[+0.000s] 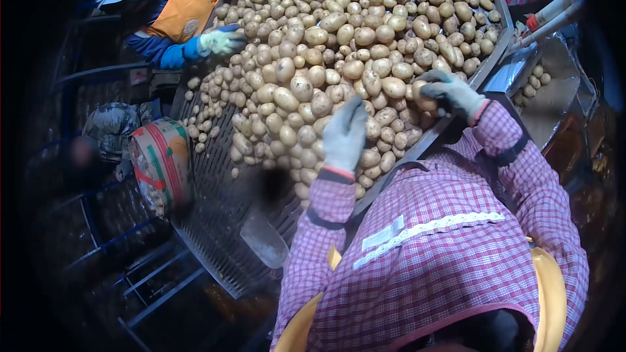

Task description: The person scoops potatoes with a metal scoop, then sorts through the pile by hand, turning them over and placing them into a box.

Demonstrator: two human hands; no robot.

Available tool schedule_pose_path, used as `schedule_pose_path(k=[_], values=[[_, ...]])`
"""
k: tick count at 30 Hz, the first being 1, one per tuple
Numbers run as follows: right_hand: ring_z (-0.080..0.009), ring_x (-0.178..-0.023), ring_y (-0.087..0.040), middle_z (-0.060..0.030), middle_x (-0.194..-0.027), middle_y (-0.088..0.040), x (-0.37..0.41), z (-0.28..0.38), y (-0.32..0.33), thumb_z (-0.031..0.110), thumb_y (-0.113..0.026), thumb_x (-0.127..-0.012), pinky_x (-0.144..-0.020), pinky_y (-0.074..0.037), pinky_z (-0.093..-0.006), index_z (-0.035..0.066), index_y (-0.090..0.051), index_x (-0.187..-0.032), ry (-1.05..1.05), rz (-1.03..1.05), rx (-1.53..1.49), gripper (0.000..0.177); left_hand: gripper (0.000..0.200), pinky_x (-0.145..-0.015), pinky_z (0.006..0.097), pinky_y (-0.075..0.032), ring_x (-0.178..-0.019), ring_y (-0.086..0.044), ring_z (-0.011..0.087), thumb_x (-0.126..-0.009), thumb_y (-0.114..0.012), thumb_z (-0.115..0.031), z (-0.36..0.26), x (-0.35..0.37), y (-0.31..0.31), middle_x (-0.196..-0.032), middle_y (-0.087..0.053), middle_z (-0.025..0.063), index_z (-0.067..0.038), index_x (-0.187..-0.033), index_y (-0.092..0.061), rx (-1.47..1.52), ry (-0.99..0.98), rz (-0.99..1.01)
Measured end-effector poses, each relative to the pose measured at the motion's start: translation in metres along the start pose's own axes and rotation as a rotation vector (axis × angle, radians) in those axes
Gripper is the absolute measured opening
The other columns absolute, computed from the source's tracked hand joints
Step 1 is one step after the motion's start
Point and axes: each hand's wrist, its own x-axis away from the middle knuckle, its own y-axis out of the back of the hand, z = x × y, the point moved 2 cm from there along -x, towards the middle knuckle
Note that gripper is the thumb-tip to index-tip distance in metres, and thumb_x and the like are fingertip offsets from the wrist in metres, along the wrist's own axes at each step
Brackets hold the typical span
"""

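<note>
A thick heap of potatoes (pixel 300 88) covers the slatted metal table (pixel 215 221) in front of me. My right hand (pixel 458 94), in a pale glove with dark fingertips, is closed around a potato (pixel 425 98) near the table's right rim. Gloved the same way, my left hand (pixel 345 135) reaches over the near part of the heap, its fingers stretched out against the potatoes. I see no potato in its grasp, though its palm side is hidden.
Across the heap at upper left, a co-worker (pixel 179 16) has gloved hands on the potatoes. A printed sack (pixel 160 166) stands beside the table's left edge. A metal scoop-like plate (pixel 264 240) lies on the slats. More potatoes (pixel 536 79) sit in a foil-lined container at right.
</note>
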Motion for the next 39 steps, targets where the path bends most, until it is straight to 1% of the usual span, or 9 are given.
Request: schedule_pose_path(k=[5,8,14,20,22,25,28,29,39], values=[[-0.0269,-0.093,-0.072,-0.015,-0.106,-0.07,0.017,-0.013,0.031,0.037,-0.057,-0.102,-0.078,-0.063,-0.0406,-0.001,-0.06,-0.123,0.0,0.151,-0.766,0.043,0.045,-0.108,0.0446,-0.043,-0.125,-0.056,0.0313,-0.082,-0.067,-0.015,-0.019,-0.048,-0.073,-0.131,-0.061,0.0126,-0.012,-0.127,-0.063,-0.843,-0.679,0.184],[-0.0266,-0.078,-0.072,-0.0138,-0.093,-0.071,0.017,-0.01,0.038,0.044,-0.056,-0.102,-0.064,-0.061,-0.0378,0.0,-0.063,-0.109,0.057,0.04,-0.701,0.045,0.053,-0.103,0.0446,-0.045,-0.122,-0.056,0.0303,-0.075,-0.076,-0.019,0.002,-0.076,-0.088,-0.13,-0.061,0.0074,-0.017,-0.126,-0.064,-1.026,-0.555,0.372],[-0.0254,-0.068,-0.07,-0.0116,-0.085,-0.07,0.042,-0.002,0.038,0.033,-0.059,-0.1,-0.059,-0.059,-0.0352,0.003,-0.064,-0.109,0.054,-0.081,-0.648,0.031,0.049,-0.086,0.0323,-0.056,-0.104,-0.067,0.0226,-0.097,-0.06,-0.025,-0.026,-0.082,-0.075,-0.122,-0.066,0.0117,0.0,-0.14,-0.055,0.419,0.298,0.284],[-0.0164,-0.064,-0.067,-0.007,-0.082,-0.067,0.059,0.021,0.01,0.016,-0.055,-0.098,-0.054,-0.055,-0.0291,0.004,-0.059,-0.132,0.196,0.093,-0.043,0.036,0.047,-0.085,0.0378,-0.058,-0.101,-0.066,0.024,-0.103,-0.057,-0.029,-0.031,-0.063,-0.083,-0.123,-0.065,0.0118,-0.004,-0.142,-0.052,0.993,0.387,0.302],[-0.0116,-0.059,-0.063,-0.0033,-0.08,-0.065,0.06,0.023,-0.01,0.019,-0.057,-0.1,-0.05,-0.051,-0.0258,0.005,-0.057,-0.133,0.493,0.131,0.064,0.036,0.047,-0.089,0.0403,-0.057,-0.103,-0.066,0.0249,-0.103,-0.057,-0.03,-0.042,-0.051,-0.085,-0.124,-0.064,0.0122,-0.004,-0.142,-0.053,0.875,0.276,0.362],[-0.0149,-0.055,-0.064,-0.0081,-0.086,-0.07,0.054,0.028,-0.031,0.054,-0.058,-0.098,-0.046,-0.053,-0.0264,0.004,-0.062,-0.123,0.109,0.176,-0.316,0.055,0.049,-0.092,0.031,-0.052,-0.109,-0.062,0.0182,-0.104,-0.052,-0.027,-0.046,-0.039,-0.091,-0.132,-0.062,0.0087,-0.005,-0.147,-0.05,0.513,0.224,0.407],[-0.0174,-0.052,-0.064,-0.0099,-0.085,-0.071,0.052,0.01,-0.033,0.053,-0.06,-0.098,-0.044,-0.053,-0.0279,0.004,-0.062,-0.12,0.002,0.118,-0.407,0.054,0.046,-0.104,0.0294,-0.046,-0.121,-0.059,0.0188,-0.108,-0.044,-0.028,-0.036,-0.041,-0.074,-0.136,-0.062,0.0114,-0.003,-0.146,-0.052,0.399,0.169,0.443],[-0.0202,-0.052,-0.065,-0.0117,-0.084,-0.071,0.053,0.003,-0.032,0.053,-0.058,-0.099,-0.042,-0.053,-0.0304,0.005,-0.06,-0.12,-0.088,0.087,-0.451,0.052,0.044,-0.109,0.032,-0.043,-0.126,-0.058,0.0238,-0.109,-0.041,-0.028,-0.036,-0.041,-0.054,-0.137,-0.062,0.0157,-0.002,-0.142,-0.056,-0.229,-0.416,0.35],[-0.0308,-0.057,-0.069,-0.0144,-0.082,-0.069,0.094,-0.082,0.01,0.063,-0.054,-0.097,-0.044,-0.057,-0.041,0.002,-0.054,-0.123,0.009,-0.28,-0.631,0.066,0.042,-0.118,0.0478,-0.032,-0.132,-0.052,0.0359,-0.096,-0.061,-0.029,0.03,-0.047,-0.006,-0.135,-0.063,0.0162,-0.003,-0.129,-0.064,-0.902,-0.663,0.243]])
